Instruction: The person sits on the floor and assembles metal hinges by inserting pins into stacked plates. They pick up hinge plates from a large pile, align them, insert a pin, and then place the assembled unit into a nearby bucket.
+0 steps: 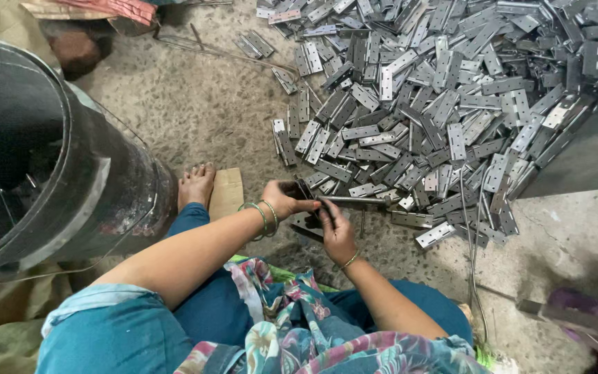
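A flat grey metal hinge [354, 202] sits low over the concrete floor [202, 104], at the near edge of the hinge heap, held between both hands. The left hand [284, 199] closes its fingers around the hinge's left end, thumb stretched along it; green and gold bangles [264, 216] ring that wrist. The right hand [337, 232] curls just beneath, fingertips pinching the hinge near its middle, a thin gold bracelet [349, 261] at the wrist. Beyond the hands spreads a large pile of grey metal hinges [437, 97], loose and overlapping. A bare foot [196, 183] rests beside a small wooden block [226, 192]. Left of that stands a big dark metal drum [57, 180].
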